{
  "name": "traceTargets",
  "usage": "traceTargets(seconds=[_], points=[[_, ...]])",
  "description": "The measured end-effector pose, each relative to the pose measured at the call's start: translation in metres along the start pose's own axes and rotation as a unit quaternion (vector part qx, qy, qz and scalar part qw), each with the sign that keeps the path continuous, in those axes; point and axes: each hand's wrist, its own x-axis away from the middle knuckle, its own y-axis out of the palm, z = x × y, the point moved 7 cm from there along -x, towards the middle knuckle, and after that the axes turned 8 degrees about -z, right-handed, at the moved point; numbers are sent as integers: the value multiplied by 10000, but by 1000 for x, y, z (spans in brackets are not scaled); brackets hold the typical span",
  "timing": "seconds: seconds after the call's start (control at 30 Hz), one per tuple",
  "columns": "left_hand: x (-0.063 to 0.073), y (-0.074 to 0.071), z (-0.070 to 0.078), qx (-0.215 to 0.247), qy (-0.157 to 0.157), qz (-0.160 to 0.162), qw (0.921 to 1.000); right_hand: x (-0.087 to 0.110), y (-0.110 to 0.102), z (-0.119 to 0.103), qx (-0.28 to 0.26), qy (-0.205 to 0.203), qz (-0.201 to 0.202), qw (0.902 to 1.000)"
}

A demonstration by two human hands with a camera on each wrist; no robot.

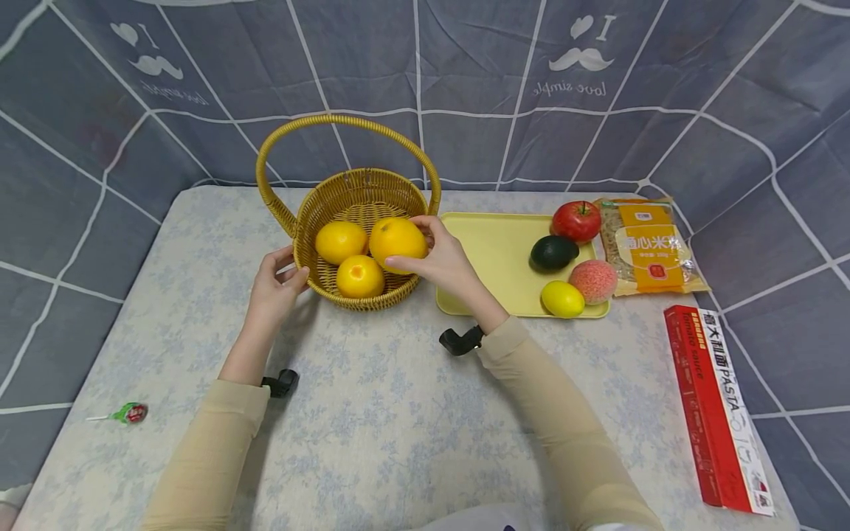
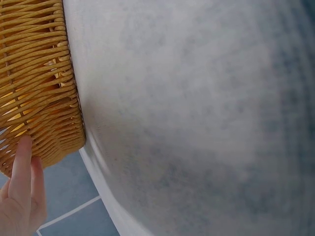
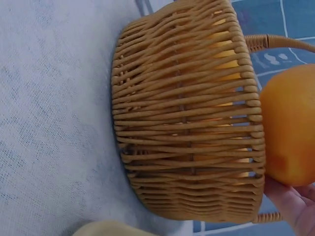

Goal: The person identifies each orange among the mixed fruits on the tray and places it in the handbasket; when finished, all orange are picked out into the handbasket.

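Note:
A golden wicker basket point(image 1: 392, 190) with a tall arched handle stands on the table, with a yellow-orange fruit point(image 1: 341, 242) and an orange point(image 1: 361, 276) lying inside. My right hand point(image 1: 446, 259) grips another, larger orange point(image 1: 401, 240) between thumb and fingers at the basket's right rim. The right wrist view shows this orange point(image 3: 290, 125) just above the rim, partly cut off by the frame. At the left side, my left hand point(image 1: 274, 284) holds the basket's rim, its thumb near the top edge. Its fingers point(image 2: 22, 169) lie against the woven outer wall in the left wrist view.
Right of the basket is a yellow tray point(image 1: 491, 251) bearing a red apple point(image 1: 576, 221), a dark green avocado point(image 1: 554, 253), a peach point(image 1: 593, 282) and a lemon point(image 1: 562, 299). Beyond are a pasta bag point(image 1: 654, 247) and a red pasta box point(image 1: 717, 409). A lollipop point(image 1: 133, 413) lies front left.

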Motion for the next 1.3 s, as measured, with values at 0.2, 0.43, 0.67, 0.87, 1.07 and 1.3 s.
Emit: traceTargets(seconds=[0.2,0.43,0.67,0.87,1.07,1.3], points=[[0,0,-1,-28,-8,23,10000,-5,6,3,661,100,-83,9977],[0,0,-2,-41,-34,-7,10000,-12,10,1,1378,154,-249,9900],[0,0,-2,-71,-58,-4,10000,-17,14,0,1806,136,-346,9829],[0,0,-3,-41,-81,18,10000,-21,22,-2,2434,-144,-439,9688],[0,1,-3,1,-77,10,10000,-21,25,-3,2885,-305,-435,9560],[0,1,-1,-24,-53,24,10000,-25,26,-5,3357,-238,-612,9397]])
